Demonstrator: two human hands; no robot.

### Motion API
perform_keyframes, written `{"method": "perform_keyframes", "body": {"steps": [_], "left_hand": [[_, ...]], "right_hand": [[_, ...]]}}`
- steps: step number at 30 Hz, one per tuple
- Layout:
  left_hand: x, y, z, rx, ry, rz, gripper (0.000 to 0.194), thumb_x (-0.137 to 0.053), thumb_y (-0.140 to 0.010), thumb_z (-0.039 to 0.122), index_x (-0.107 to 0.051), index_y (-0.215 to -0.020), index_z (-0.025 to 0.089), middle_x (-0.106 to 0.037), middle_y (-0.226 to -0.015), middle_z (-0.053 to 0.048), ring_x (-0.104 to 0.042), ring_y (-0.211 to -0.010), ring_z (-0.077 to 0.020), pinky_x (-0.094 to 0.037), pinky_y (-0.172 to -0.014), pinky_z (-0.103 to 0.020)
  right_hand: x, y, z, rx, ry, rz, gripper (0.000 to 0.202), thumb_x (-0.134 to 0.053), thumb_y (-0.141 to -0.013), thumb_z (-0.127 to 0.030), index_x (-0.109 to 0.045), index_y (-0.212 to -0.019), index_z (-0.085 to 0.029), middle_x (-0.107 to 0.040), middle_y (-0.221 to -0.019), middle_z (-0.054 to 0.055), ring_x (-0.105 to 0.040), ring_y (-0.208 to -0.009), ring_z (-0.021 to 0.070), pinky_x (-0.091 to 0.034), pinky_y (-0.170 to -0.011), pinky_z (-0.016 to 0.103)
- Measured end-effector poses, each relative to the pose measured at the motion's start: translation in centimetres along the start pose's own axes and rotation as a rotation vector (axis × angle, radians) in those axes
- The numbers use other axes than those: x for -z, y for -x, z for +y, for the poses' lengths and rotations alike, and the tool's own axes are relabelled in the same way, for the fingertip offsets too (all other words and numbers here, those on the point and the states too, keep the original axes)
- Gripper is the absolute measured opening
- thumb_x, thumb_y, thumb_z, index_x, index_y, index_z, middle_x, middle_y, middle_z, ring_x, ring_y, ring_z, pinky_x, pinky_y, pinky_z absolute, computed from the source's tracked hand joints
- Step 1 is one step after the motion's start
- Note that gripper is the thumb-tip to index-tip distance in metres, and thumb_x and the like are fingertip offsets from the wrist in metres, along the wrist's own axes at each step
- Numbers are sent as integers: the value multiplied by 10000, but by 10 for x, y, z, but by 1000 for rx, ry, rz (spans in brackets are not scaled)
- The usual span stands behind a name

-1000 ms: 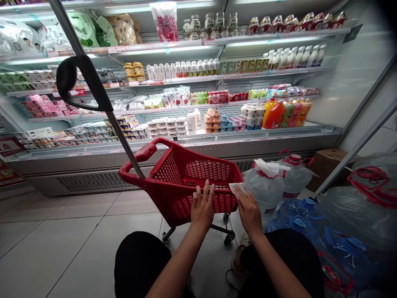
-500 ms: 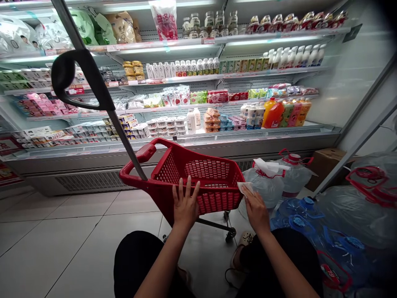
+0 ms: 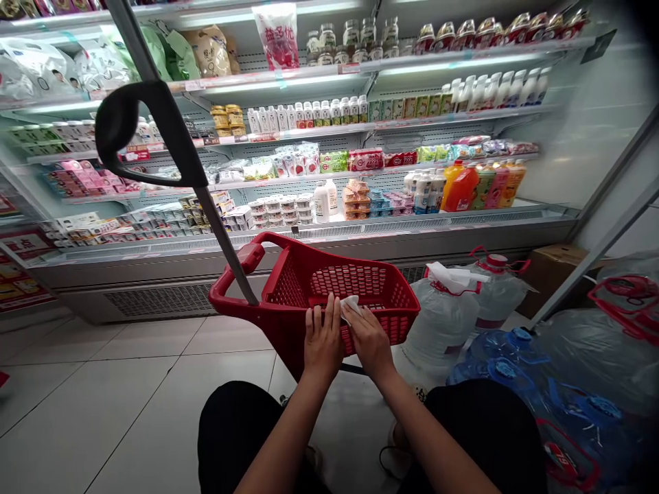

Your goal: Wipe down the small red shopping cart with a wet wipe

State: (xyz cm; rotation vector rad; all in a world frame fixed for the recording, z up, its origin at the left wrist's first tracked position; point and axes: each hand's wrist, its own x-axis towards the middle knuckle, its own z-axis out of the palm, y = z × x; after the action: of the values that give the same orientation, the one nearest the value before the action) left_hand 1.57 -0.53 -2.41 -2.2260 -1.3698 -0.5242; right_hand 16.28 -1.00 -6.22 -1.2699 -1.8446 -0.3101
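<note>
A red shopping cart (image 3: 288,328) with a perforated basket stands in front of my knees. My left hand (image 3: 323,343) lies on the near side of its basket, fingers extended and slightly apart, holding nothing. Right beside it, my right hand (image 3: 368,339) presses a white tissue (image 3: 351,307) against the basket's near rim. The two hands are close together at the fingertips. A grey pole with a black loop handle (image 3: 172,134) rises from the cart's handle end at the left.
A refrigerated display (image 3: 329,237) with shelves of bottles, cups and pouches runs behind the cart. On the right are large clear water jugs (image 3: 440,322), one with white tissue on top, blue jugs (image 3: 515,367), a cardboard box (image 3: 553,267) and a slanting metal post.
My right hand has slid left along the rim with the tissue, from the cart's far right corner to beside my left hand. The view has shifted slightly.
</note>
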Motion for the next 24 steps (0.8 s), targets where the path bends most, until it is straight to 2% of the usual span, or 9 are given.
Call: {"method": "perform_keyframes", "body": {"steps": [2, 4, 8, 10, 13, 18, 20, 22, 24], "left_hand": [[1, 1, -3, -19, 1, -12, 825, -561, -901, 252, -259, -1659, 130, -230, -1735, -70, -364, -1476, -353, -203, -1280, -523], [2, 2, -6, -40, 8, -23, 858, -565, -882, 235, -232, -1668, 148, -213, -1740, -52, -357, -1487, -338, -202, -1285, -512], [0, 2, -7, -44, 17, -22, 852, -563, -861, 200, -271, -1662, 192, -212, -1742, -11, -335, -1508, -328, -179, -1297, -511], [-3, 1, -4, -34, 18, -11, 837, -571, -858, 202, -305, -1651, 196, -217, -1741, -12, -317, -1517, -347, -144, -1303, -551], [-7, 0, 2, -26, 27, 7, 870, -606, -844, 214, -292, -1656, 195, -232, -1737, -31, -324, -1505, -375, -118, -1302, -602], [-7, -1, 9, -13, 12, 15, 865, -601, -878, 226, -250, -1667, 173, -223, -1738, -55, -362, -1472, -377, -172, -1296, -573], [-5, -1, 8, -19, -3, 11, 836, -575, -898, 231, -251, -1666, 162, -211, -1741, -60, -367, -1469, -374, -183, -1293, -562], [-3, 0, 6, -36, -8, 6, 836, -567, -899, 235, -245, -1666, 152, -200, -1743, -62, -373, -1466, -369, -187, -1292, -553], [-1, 1, 4, -51, -8, 5, 855, -569, -888, 230, -230, -1669, 149, -186, -1746, -57, -375, -1464, -363, -184, -1293, -548]], "right_hand": [[8, 6, 12, 2, 6, 10, 619, -383, -1014, -83, -402, -1607, -259, -581, -1526, 27, -522, -1437, 203, -373, -1249, 464], [21, 17, 37, -29, 30, 28, 596, -382, -1023, -103, -425, -1596, -263, -595, -1513, 27, -540, -1421, 205, -371, -1248, 476], [46, 38, 90, -182, 92, 62, 512, -371, -1053, -188, -512, -1542, -242, -618, -1490, 56, -566, -1396, 241, -385, -1230, 521], [50, 41, 101, -244, 111, 78, 495, -361, -1062, -222, -537, -1524, -234, -634, -1471, 73, -583, -1377, 254, -399, -1219, 528], [42, 34, 89, -243, 119, 83, 506, -367, -1055, -219, -524, -1536, -233, -630, -1475, 78, -573, -1387, 255, -402, -1219, 527], [14, 9, 24, -56, 56, 8, 609, -376, -1008, -101, -435, -1593, -258, -594, -1514, 42, -527, -1435, 228, -377, -1243, 500], [9, 3, 8, -18, 31, -12, 633, -367, -1002, -81, -406, -1607, -262, -574, -1533, 35, -512, -1447, 218, -378, -1245, 484], [11, 3, 8, -5, 24, -12, 623, -368, -1010, -90, -406, -1607, -266, -579, -1528, 31, -519, -1441, 213, -376, -1249, 480], [19, 9, 24, -7, 31, -5, 590, -374, -1027, -117, -427, -1596, -265, -596, -1512, 31, -538, -1424, 215, -371, -1251, 486]]}}
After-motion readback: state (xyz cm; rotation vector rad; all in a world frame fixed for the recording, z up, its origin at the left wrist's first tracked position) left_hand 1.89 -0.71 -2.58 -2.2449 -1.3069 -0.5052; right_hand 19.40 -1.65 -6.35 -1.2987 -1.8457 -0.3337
